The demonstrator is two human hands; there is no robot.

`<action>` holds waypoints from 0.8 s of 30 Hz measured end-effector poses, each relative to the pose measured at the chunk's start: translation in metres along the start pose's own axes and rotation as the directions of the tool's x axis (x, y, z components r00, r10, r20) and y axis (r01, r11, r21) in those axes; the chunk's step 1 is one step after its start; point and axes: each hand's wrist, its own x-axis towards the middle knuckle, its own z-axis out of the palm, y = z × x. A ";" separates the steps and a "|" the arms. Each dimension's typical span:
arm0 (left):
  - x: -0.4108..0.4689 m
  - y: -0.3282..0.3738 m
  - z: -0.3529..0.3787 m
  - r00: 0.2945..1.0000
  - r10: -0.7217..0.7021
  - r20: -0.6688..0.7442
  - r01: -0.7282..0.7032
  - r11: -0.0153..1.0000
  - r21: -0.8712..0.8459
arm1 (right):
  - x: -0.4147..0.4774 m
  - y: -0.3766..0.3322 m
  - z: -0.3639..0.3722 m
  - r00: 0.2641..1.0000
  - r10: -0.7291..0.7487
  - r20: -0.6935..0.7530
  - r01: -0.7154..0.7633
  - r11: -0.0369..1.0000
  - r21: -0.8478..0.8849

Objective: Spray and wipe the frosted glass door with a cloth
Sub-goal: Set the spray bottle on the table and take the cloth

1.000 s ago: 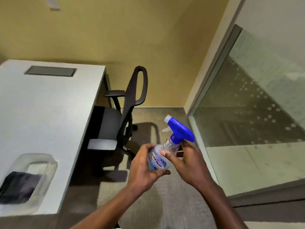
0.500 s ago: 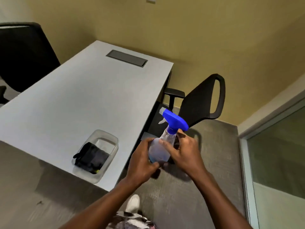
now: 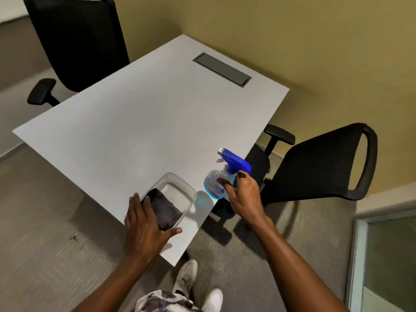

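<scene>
A clear plastic spray bottle with a blue trigger head (image 3: 219, 179) is gripped by the right hand (image 3: 244, 197) over the near corner of the white rectangular table (image 3: 146, 122). The left hand (image 3: 144, 224), fingers spread, is laid on the dark folded cloth (image 3: 165, 209) inside a clear plastic tray (image 3: 180, 183). A strip of the frosted glass door (image 3: 390, 260) is seen at far right.

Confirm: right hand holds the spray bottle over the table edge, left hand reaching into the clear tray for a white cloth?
Not quite. In the head view the cloth in the clear tray is dark, not white. The rest holds: right hand holds the spray bottle, left hand reaches into the tray.
</scene>
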 end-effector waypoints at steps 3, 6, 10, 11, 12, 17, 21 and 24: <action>0.007 -0.018 0.003 0.991 -0.091 0.094 0.090 0.996 0.019 | 0.020 -0.001 0.017 1.000 0.008 0.022 -0.008 1.000 0.020; 0.007 -0.026 0.010 0.976 -0.143 0.166 0.149 0.989 -0.023 | 0.036 0.000 0.032 0.999 0.019 0.049 -0.019 1.000 0.002; 0.004 -0.031 0.016 0.959 -0.180 0.220 0.194 0.980 -0.040 | 0.046 -0.003 0.048 0.994 0.034 0.102 -0.033 0.999 -0.020; 0.004 -0.032 0.016 0.957 -0.182 0.228 0.197 0.979 -0.044 | 0.048 -0.003 0.051 0.994 0.031 0.109 -0.029 0.999 -0.020; 0.004 -0.033 0.016 0.955 -0.186 0.232 0.204 0.977 -0.055 | 0.049 -0.004 0.054 0.992 0.032 0.122 -0.030 0.999 -0.018; 0.006 -0.037 0.015 0.949 -0.201 0.241 0.225 0.971 -0.075 | 0.052 -0.005 0.064 0.983 0.063 0.173 -0.062 0.998 -0.013; 0.008 -0.035 0.014 0.942 -0.208 0.262 0.230 0.972 -0.055 | 0.054 -0.001 0.072 0.984 0.042 0.171 -0.029 0.996 -0.081; 0.008 -0.035 0.013 0.943 -0.212 0.256 0.231 0.972 -0.046 | 0.054 0.001 0.078 0.985 0.063 0.159 -0.053 0.996 -0.066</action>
